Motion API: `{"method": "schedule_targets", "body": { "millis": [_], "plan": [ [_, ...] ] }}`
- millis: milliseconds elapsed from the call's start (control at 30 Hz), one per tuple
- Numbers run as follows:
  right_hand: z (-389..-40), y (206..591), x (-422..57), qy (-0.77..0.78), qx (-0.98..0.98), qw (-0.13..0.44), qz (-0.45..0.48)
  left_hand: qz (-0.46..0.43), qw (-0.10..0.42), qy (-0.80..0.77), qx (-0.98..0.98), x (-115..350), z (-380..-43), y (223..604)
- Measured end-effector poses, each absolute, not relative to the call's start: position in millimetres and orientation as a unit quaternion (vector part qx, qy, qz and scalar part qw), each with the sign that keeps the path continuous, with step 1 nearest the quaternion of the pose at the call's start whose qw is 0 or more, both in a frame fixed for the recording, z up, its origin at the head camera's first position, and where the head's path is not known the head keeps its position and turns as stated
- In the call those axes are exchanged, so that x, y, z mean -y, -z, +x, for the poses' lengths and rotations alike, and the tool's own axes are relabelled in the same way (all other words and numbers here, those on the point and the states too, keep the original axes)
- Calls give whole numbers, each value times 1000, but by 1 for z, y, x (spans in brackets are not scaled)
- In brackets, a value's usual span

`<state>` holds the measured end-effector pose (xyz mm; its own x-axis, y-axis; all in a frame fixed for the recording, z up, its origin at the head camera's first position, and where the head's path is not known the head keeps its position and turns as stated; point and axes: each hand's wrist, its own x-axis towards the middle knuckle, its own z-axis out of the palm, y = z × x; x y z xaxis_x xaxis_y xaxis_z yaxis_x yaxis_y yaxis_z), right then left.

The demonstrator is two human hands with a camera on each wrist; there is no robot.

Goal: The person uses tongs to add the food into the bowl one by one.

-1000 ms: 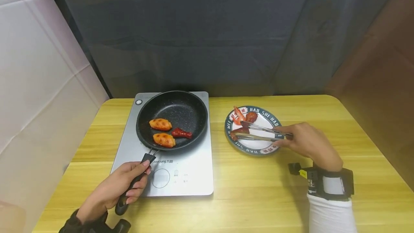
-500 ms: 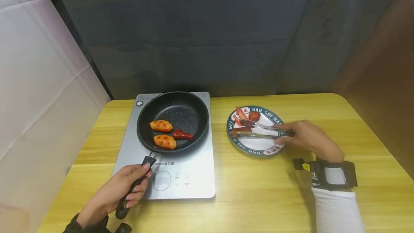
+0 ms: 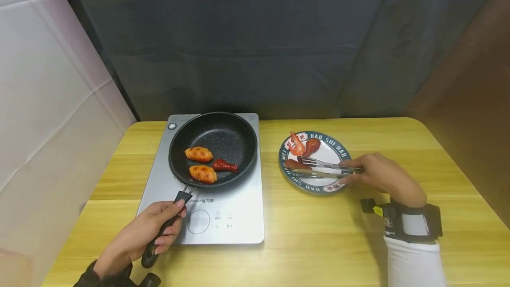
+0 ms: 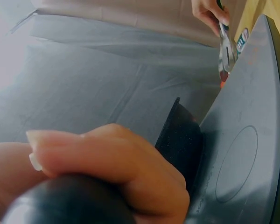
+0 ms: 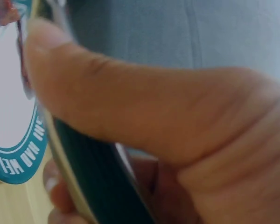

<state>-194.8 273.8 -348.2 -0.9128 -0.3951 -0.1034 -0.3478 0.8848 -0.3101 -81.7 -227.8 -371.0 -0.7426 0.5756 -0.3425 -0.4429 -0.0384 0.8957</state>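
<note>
My left hand (image 3: 159,229) grips the black handle (image 3: 149,258) of a frying pan (image 3: 235,134). Two browned chicken wings (image 3: 198,154) and a dark red drumstick (image 3: 225,165) lie in the pan. Over at the right, my right hand (image 3: 380,176) holds metal tongs (image 3: 324,165) between thumb and fingers. Their tips spread above a round plate (image 3: 340,149) with a green lettered rim, close to a brown drumstick (image 3: 295,164). Behind the tongs, a second drumstick (image 3: 312,146) and a shrimp (image 3: 296,145) sit on the plate. In the right wrist view, the thumb hides part of the tongs.
Under the pan is a silver induction cooktop (image 3: 239,229) with a touch panel. Cooktop and plate stand on a yellow wooden table (image 3: 303,242). A dark cloth backdrop (image 3: 239,43) rises behind, with a white wall (image 3: 59,79) at the left and a brown one at the right.
The tongs have shifted toward the table's front over the plate, uncovering the rear drumstick and the shrimp. The left hand and pan keep their place.
</note>
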Motion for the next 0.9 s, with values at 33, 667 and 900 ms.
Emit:
{"method": "schedule_targets", "body": {
  "millis": [33,667,900],
  "plan": [
    [-194,347,-273,142,-967,85,-193,54,354,-718,-597,228,-82,371],
    [-183,344,-261,132,-969,97,-188,45,351,-714,-604,228,-80,369],
    [-181,345,-263,128,-967,49,-215,48,348,-710,-610,226,-82,368]
  ]
}}
